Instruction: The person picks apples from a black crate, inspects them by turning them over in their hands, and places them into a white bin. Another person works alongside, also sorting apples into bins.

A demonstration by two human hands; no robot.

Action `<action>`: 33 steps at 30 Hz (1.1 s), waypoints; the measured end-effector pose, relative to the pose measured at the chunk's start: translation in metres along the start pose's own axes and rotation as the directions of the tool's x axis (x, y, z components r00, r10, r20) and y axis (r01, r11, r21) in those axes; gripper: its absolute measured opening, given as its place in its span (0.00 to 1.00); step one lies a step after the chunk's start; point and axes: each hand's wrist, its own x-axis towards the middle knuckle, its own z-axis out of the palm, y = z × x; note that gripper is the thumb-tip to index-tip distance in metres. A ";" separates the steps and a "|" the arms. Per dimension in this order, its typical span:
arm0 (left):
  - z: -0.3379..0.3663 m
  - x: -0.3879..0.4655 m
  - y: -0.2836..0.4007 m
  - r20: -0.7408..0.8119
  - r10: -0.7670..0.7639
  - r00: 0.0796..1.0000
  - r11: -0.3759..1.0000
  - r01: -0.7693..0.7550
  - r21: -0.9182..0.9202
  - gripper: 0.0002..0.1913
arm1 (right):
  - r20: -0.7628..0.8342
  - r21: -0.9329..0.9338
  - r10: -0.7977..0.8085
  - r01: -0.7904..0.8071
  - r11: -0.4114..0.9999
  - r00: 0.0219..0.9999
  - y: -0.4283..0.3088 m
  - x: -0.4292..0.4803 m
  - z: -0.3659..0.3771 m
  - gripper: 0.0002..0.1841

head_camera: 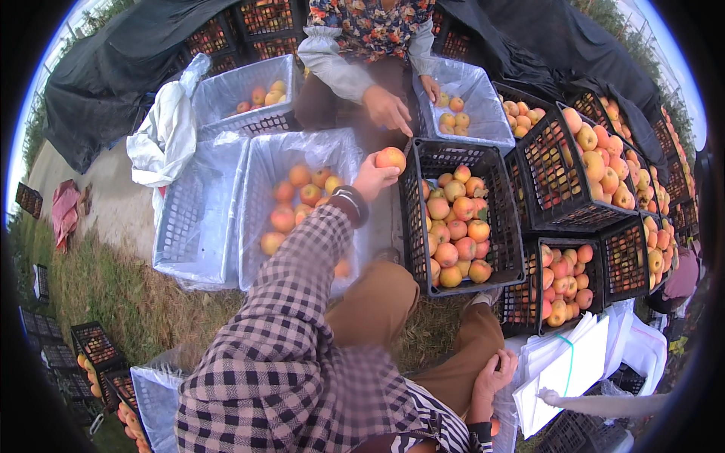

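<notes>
My left hand point(376, 178), at the end of a checked sleeve, holds a red-yellow apple point(391, 159) by its side. It is raised over the gap between a plastic-lined crate point(358, 226) and a black plastic crate point(418, 238). Several apples lie in the lined crate, partly hidden by my arm. The black crate is well filled with apples point(457, 229). My right hand point(491, 376) rests beside my thigh with its fingers loosely curled and nothing visible in it. A stack of white sheets point(561, 368) bound with a green band lies near it.
Opposite me a co-worker's hand point(388, 107) points at the black crate's corner; their other hand point(430, 89) is at a lined crate point(481, 122). Another lined crate point(195, 209) stands left. Stacked apple crates point(552, 170) rise on the right. Black sheeting point(113, 79) drapes behind.
</notes>
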 end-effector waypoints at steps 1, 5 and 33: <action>0.000 0.000 0.000 0.002 0.001 1.000 1.000 -0.001 -0.002 0.31 | 0.016 -0.005 0.010 -0.010 1.000 1.000 0.000 0.000 0.001 0.07; -0.002 -0.002 -0.003 0.040 -0.032 0.999 0.999 0.032 -0.007 0.23 | 0.029 0.001 0.034 -0.034 0.999 0.999 0.000 0.000 0.002 0.06; 0.094 -0.094 0.015 0.349 -0.062 0.935 0.997 0.070 -0.010 0.29 | 0.016 0.019 0.037 -0.037 0.999 0.999 0.001 -0.001 0.003 0.06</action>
